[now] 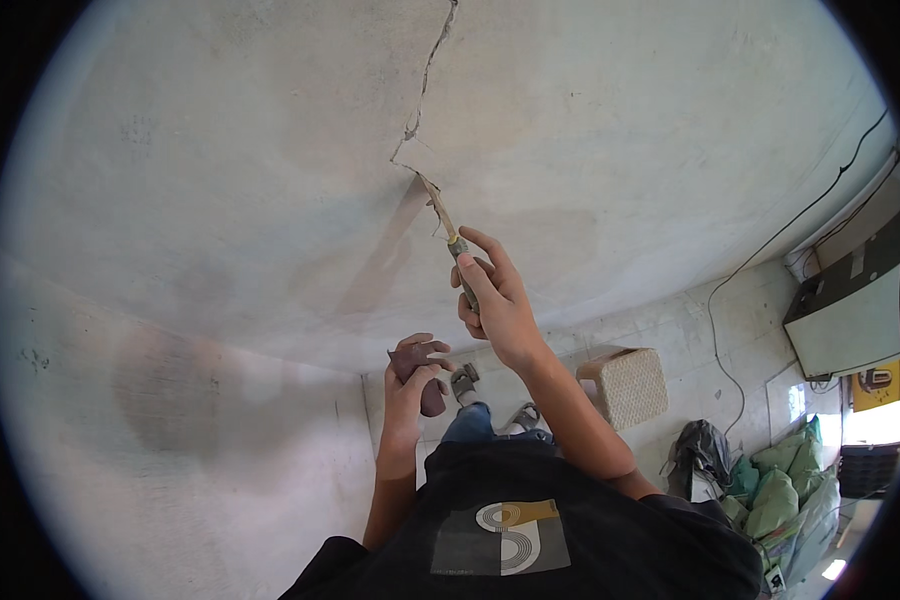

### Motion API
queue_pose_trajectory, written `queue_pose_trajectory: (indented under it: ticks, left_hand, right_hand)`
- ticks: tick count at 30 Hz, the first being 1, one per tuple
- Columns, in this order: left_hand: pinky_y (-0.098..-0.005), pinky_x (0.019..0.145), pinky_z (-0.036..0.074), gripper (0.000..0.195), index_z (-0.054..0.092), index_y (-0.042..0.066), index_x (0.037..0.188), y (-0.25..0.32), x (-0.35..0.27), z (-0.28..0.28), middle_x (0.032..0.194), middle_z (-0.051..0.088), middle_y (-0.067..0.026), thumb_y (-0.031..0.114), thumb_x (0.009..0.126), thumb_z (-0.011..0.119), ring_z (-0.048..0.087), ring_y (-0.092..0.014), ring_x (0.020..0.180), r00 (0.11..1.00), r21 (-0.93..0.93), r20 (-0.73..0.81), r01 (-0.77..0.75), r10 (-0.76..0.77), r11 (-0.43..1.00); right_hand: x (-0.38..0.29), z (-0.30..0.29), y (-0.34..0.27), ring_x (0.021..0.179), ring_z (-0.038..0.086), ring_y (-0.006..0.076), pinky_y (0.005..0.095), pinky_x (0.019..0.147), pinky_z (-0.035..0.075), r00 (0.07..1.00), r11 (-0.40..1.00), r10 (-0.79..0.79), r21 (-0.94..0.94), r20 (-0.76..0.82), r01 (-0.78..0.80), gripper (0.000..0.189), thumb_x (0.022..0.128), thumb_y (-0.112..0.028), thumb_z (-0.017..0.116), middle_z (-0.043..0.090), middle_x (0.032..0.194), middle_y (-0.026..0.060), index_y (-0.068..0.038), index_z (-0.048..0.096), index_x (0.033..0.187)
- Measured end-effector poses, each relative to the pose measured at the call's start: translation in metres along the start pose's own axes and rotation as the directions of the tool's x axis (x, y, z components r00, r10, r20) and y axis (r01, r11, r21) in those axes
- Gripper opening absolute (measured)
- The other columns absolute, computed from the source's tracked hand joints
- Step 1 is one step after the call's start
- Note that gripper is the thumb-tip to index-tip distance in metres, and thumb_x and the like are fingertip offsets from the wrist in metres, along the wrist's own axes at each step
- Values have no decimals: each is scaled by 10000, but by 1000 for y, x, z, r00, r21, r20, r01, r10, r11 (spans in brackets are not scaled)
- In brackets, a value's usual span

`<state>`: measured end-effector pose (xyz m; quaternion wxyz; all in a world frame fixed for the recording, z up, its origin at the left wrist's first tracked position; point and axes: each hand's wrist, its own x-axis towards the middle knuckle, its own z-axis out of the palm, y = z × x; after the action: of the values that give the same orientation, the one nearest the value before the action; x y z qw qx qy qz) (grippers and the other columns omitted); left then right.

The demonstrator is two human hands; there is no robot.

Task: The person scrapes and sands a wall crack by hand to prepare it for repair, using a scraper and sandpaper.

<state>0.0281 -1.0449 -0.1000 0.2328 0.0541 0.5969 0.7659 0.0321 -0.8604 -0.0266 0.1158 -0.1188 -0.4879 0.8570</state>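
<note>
A jagged crack (424, 82) runs down the plastered wall (307, 150) in front of me. My right hand (495, 296) grips a knife-like scraper (444, 214) by its dark handle, with the thumb along it. The tool's narrow, pale-smeared blade points up and left, its tip at the lower end of the crack; whether it is inside the crack I cannot tell. Lower and to the left, my left hand (412, 382) holds a curled piece of reddish-brown sandpaper (414, 364) between thumb and fingers, near the wall's foot.
A woven-textured stool or box (634, 386) stands on the tiled floor at right. Beyond it lie a black plastic bag (701, 450) and several green sacks (774, 499). A black cable (784, 225) hangs down onto the floor near a fridge-like appliance (847, 330). Another wall (232, 420) adjoins at left.
</note>
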Motion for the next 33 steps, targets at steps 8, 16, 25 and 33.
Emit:
queue_pose_trajectory:
  ticks: [8, 16, 25, 33]
  left_hand:
    - [-277, 594, 531, 443, 530, 28, 1288, -1, 17, 1, 1125, 645, -141, 25, 850, 595, 676, -198, 879, 996, -84, 83, 27, -20, 996]
    - [-268, 597, 532, 487, 520, 56, 1319, 19, 51, -20, 1111, 650, -122, 42, 844, 623, 670, -188, 892, 977, -121, 209, -7, 33, 993]
    - [-268, 651, 547, 547, 470, 64, 1410, 64, 80, 0, 1256, 582, -116, -7, 886, 609, 644, -181, 985, 838, -175, 478, -202, 262, 964]
    - [-225, 806, 506, 803, 282, 87, 1578, 88, 85, 26, 1309, 560, -105, -105, 843, 541, 572, -99, 1047, 661, -199, 730, -37, 173, 979]
  right_hand:
    - [-13, 9, -15, 632, 437, 44, 229, 537, 367, 993, 949, -107, -294, 53, 118, 522, 1016, -212, 569, 497, 813, -2, 6, 426, 1468]
    - [-15, 30, -31, 546, 454, 50, 238, 486, 368, 985, 912, -153, -396, -77, 111, 576, 974, -208, 641, 589, 780, 17, 106, 450, 1417]
    - [-28, 79, -47, 610, 590, 95, 282, 563, 479, 881, 481, -461, -864, -104, 150, 521, 932, -252, 698, 702, 779, 182, 150, 592, 1247]
    - [-20, 53, -33, 763, 662, 195, 310, 640, 520, 564, 555, -769, -752, -300, 356, 521, 1071, -349, 367, 728, 1003, 156, 66, 676, 1127]
